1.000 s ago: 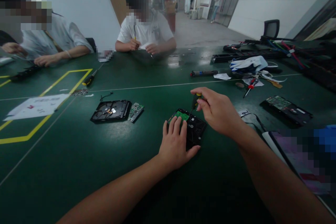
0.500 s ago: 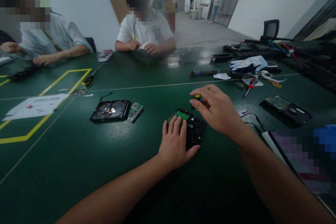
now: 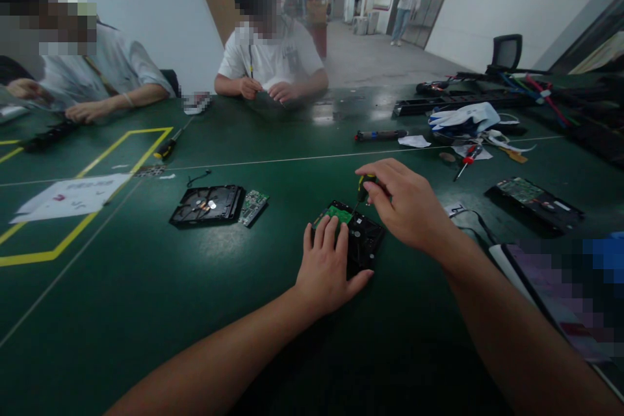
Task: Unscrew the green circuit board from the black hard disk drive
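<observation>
A black hard drive [image 3: 366, 237] with a green circuit board [image 3: 340, 213] lies on the table in front of me. My left hand [image 3: 325, 266] rests flat across it, fingers spread over the board's near edge and thumb along the drive's near side. Between the thumb and fingers of my right hand [image 3: 402, 208] is a small screwdriver [image 3: 361, 189] with a yellow and black handle. It stands steeply, slightly tilted, its shaft pointing down to the board's right edge. Whether the tip sits in a screw is too small to tell.
An opened drive casing [image 3: 207, 205] and loose circuit board [image 3: 253, 207] lie left. Another hard drive [image 3: 536, 205], a red screwdriver [image 3: 468, 161] and white gloves [image 3: 463, 118] are right. A yellow-black screwdriver [image 3: 167, 147] lies far left. Two people sit across the table.
My right hand's fingers have shifted around the screwdriver handle, and more of the handle shows, leaning to the right. My left hand and the hard drive stay in place.
</observation>
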Demonstrator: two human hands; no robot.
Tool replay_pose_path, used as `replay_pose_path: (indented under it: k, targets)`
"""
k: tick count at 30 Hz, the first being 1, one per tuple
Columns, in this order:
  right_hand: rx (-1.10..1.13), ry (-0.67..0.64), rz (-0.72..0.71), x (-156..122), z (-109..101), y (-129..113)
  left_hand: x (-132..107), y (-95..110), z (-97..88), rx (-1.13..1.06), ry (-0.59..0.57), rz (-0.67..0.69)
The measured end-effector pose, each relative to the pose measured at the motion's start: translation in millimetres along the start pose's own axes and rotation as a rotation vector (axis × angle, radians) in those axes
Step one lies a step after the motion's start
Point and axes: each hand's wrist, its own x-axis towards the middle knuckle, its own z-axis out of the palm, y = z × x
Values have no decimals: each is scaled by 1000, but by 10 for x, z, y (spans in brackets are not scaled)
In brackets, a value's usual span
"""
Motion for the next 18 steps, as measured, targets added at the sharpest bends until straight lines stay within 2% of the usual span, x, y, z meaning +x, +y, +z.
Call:
replay_pose_path:
  k: [6,14,18]
  targets:
    - [-53,-12,34,11,2,17,-7,-2,-1,2,8,0]
    - [4,-23,68,-8,14,9,-8,-7,12,9,-14,-1]
    - [19,0,28,-1,-6,-23,-3,-6,10,12,-19,-5]
